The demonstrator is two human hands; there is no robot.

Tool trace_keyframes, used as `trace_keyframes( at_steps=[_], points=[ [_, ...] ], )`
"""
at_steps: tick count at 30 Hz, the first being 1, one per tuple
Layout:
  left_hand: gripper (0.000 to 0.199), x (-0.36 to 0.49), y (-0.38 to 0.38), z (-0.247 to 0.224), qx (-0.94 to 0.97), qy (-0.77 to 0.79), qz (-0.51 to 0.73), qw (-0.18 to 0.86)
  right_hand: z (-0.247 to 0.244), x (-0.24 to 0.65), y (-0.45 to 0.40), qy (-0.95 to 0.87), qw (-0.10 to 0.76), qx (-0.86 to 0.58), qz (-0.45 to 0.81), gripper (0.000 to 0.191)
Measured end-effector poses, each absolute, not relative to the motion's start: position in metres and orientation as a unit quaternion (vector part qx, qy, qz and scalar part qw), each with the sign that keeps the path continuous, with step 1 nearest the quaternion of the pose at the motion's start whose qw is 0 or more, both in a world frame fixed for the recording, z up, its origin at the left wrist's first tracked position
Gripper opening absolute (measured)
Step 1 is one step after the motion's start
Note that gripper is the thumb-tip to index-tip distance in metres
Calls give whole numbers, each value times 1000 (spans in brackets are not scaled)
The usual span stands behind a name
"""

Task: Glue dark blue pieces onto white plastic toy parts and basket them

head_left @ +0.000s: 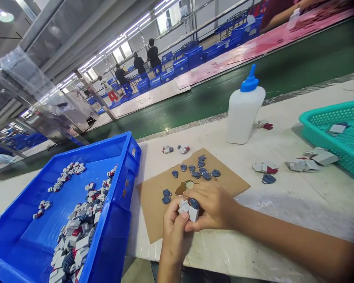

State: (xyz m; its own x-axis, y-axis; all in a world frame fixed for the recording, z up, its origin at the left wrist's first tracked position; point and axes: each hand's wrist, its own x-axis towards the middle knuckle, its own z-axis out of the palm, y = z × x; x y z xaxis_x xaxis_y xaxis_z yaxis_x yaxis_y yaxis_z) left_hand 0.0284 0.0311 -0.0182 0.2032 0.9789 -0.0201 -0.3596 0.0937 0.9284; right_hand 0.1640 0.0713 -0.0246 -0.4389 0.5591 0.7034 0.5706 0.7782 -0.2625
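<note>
My left hand [174, 226] pinches a small light-grey plastic part [184, 206] between thumb and fingers, above the near edge of a brown cardboard sheet [153, 220]. Closed around the same part from the right is my right hand [216, 204], its thumb below. A dark blue fist-shaped piece [194, 203] sits against the grey block; whether they are joined I cannot tell. Just beyond my fingers, a bottle cap [190, 184] rests on the cardboard beside a brown patch [180, 189]. Several loose blue fist-shaped pieces [205, 175] lie around it.
A blue bin [126, 173] holding many grey, red and blue parts stands left. Behind the cardboard is a white squeeze bottle [243, 114] with a blue nozzle. At right are a green basket [321, 118] and loose parts [303, 164]. A green conveyor [206, 92] runs behind; people work beyond.
</note>
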Motion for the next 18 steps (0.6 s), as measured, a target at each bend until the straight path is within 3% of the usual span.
trace_keyframes(
  at_steps=[5, 10, 12, 16, 18],
  points=[
    [29, 31, 33, -22, 427, 369, 537, 627, -23, 164, 73, -869, 386, -309, -24, 60],
    [22, 19, 17, -9, 479, 435, 576, 500, -13, 170, 74, -880, 392, -267, 2, 70],
    [13, 3, 2, 14, 554, 438, 619, 344, -11, 173, 76, -867, 402, -294, 0, 67],
    [21, -53, -24, 72, 645, 435, 604, -170, -18, 175, 75, -855, 378, -355, 8, 60],
    [20, -86, -28, 90, 582, 503, 587, -250, -24, 170, 73, -840, 390, -377, 29, 55]
  ],
)
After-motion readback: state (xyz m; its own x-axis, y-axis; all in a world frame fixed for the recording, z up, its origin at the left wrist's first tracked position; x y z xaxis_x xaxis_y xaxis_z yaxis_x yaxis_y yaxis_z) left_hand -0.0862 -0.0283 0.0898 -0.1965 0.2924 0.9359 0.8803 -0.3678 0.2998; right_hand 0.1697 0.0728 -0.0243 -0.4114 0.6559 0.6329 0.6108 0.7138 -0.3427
